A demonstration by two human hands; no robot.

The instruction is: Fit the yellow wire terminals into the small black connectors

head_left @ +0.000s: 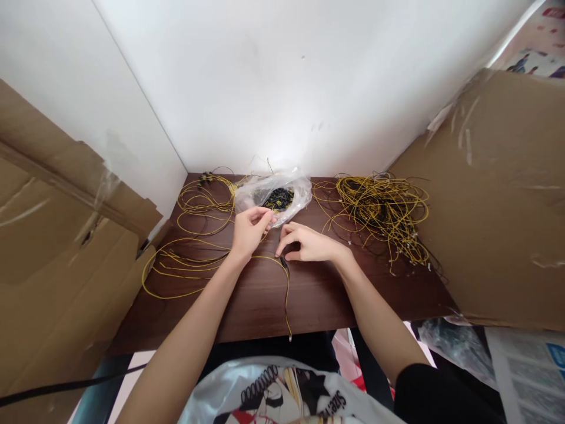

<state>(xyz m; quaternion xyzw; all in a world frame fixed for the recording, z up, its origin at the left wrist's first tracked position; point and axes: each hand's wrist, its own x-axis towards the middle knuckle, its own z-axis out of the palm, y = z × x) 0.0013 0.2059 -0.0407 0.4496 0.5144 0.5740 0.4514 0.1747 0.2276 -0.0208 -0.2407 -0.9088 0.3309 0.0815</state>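
Note:
My left hand [251,232] is pinched closed at the near edge of a clear plastic bag [302,191]. What its fingertips hold is too small to make out. Inside the bag lie many small black pieces [280,199]. To the right, my right hand [306,242] has its fingers loosely curled, with a gap between thumb and index finger. Just below those fingertips a small black piece [283,262] sits on a yellow-and-black wire [288,294]. The wire runs toward the table's front edge and finishes in a small white tip [290,338].
Loose coils of yellow wire [205,197] lie at the back left, with more wire loops [152,282] nearer. A big tangled wire heap [379,206] is at the right. Cardboard panels [494,206] flank the brown table [335,300], and a white wall [282,88] stands behind.

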